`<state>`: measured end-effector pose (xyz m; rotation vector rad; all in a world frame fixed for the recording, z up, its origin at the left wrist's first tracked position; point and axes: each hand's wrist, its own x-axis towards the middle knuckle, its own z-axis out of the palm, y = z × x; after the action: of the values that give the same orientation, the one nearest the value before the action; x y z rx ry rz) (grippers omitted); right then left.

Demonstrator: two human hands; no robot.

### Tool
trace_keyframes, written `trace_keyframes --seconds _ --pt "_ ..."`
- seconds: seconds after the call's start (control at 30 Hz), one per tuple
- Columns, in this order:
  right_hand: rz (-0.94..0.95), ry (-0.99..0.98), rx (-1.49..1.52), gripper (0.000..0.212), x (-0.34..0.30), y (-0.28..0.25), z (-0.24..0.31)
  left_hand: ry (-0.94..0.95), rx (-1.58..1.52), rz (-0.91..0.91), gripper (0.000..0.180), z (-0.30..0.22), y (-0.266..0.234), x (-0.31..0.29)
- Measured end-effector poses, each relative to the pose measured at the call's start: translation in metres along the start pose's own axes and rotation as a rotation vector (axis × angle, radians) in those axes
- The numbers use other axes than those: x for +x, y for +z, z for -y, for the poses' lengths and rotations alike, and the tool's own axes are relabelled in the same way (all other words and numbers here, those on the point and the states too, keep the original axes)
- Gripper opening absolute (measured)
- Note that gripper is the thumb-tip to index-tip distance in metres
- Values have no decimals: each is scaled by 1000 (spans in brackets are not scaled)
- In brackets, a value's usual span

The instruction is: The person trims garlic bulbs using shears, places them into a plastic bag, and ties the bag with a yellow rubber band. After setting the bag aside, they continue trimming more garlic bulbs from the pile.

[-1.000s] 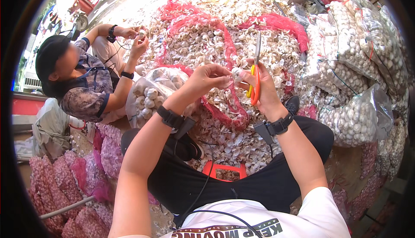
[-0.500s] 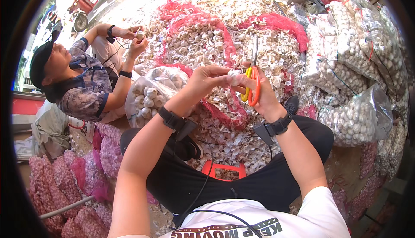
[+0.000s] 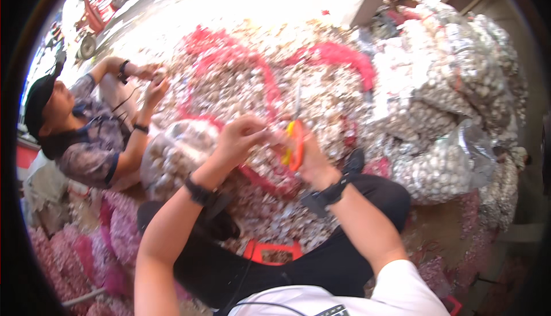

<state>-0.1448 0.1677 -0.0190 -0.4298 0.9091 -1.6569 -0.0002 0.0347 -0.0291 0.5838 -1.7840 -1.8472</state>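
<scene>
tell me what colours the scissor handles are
The scissor handles are yellow and orange, seen best in the head view.

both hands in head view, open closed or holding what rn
Left hand: closed in a pinch; blur hides what, if anything, it holds.
Right hand: closed on yellow-and-orange-handled scissors.

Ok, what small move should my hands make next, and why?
Probably turn the pale bulb slightly with your left hand: it sits between your hands, while the scissors in your right hand point away from it. Blur hides how clean the bulb is.
</scene>
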Motion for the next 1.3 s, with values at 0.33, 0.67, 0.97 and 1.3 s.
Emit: trace_keyframes --seconds 0.33,0.67,0.97,1.3 --pt "-171 -8 84 44 -6 -3 15 32 478 120 11 -23 2 3" --pt "-194 -259 -741 58 -3 -1 1 -329 -230 200 44 -13 8 3" --pt "-72 -201 -556 66 -7 2 9 -386 -399 137 26 -30 10 1" --pt "-50 -222 -268 58 -6 3 19 -421 -558 158 21 -30 5 5"
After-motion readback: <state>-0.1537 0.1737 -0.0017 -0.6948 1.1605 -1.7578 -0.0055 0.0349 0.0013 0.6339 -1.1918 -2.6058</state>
